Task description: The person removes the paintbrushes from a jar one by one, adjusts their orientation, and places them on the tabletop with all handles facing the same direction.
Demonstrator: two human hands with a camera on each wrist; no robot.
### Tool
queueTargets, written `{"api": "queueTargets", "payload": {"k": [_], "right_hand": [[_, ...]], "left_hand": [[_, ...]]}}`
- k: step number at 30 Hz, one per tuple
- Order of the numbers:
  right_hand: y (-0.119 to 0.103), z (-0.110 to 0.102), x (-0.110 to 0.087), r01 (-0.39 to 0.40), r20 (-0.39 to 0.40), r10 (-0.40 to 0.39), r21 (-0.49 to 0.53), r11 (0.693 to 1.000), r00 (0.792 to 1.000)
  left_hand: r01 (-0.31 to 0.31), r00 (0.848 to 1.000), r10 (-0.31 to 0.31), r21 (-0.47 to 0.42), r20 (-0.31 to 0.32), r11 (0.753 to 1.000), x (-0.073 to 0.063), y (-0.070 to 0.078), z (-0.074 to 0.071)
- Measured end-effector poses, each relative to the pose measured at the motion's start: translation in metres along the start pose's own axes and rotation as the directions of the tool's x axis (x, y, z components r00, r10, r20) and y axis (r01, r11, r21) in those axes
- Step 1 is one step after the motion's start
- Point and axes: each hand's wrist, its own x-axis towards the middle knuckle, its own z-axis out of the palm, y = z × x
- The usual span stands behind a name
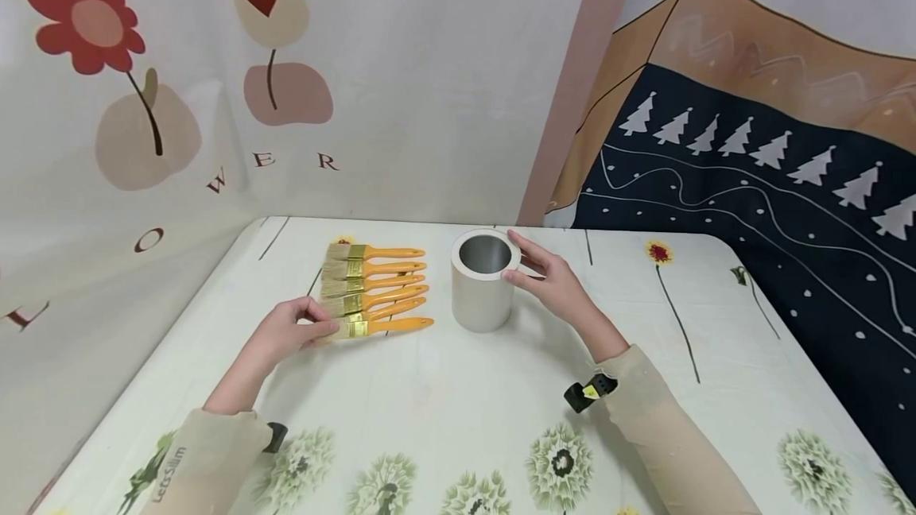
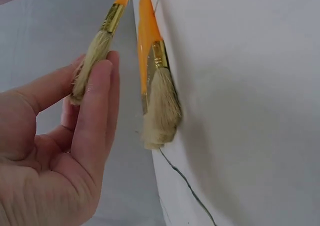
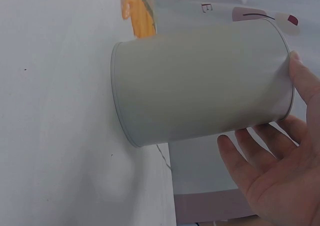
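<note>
Several paintbrushes (image 1: pixel 375 283) with orange handles and pale bristles lie side by side on the table. My left hand (image 1: pixel 304 326) pinches the bristle end of the nearest paintbrush (image 1: pixel 382 327). In the left wrist view that paintbrush (image 2: pixel 97 50) sits between the thumb and fingers of the left hand (image 2: pixel 75 136), and a neighbouring brush (image 2: pixel 157 95) lies flat on the cloth. An open grey cylindrical can (image 1: pixel 483 284) stands upright to the right of the brushes. My right hand (image 1: pixel 547 276) holds it at the rim, thumb on the near side and fingers on the far side. The right wrist view shows the can (image 3: pixel 200 80) against the right hand (image 3: pixel 272 171).
The table (image 1: pixel 444 412) wears a pale cloth printed with flowers, and its right edge (image 1: pixel 801 356) drops off beside a dark hanging with white trees. A white flower-print backdrop (image 1: pixel 286 86) stands close behind the table.
</note>
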Motion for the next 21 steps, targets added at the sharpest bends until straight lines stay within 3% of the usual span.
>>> {"api": "queueTargets", "payload": {"k": [5, 13, 18, 21], "right_hand": [[-0.001, 0.000, 0.000, -0.003, -0.002, 0.003, -0.002, 1.000, 1.000], [0.001, 0.001, -0.001, -0.005, -0.007, 0.005, -0.005, 1.000, 1.000], [0.001, -0.001, -0.001, -0.001, -0.002, 0.001, -0.013, 1.000, 1.000], [-0.001, -0.005, 0.000, 0.006, 0.017, -0.006, -0.034, 0.999, 1.000]], "left_hand": [[0.053, 0.998, -0.055, 0.066, 0.034, 0.996, -0.001, -0.005, -0.001], [0.086, 0.992, -0.087, 0.008, 0.091, 0.996, 0.000, -0.019, -0.006], [0.057, 0.993, -0.057, 0.007, 0.104, 0.998, -0.001, -0.022, -0.018], [0.023, 0.997, -0.027, 0.048, 0.076, 0.999, 0.000, -0.019, -0.027]]}}
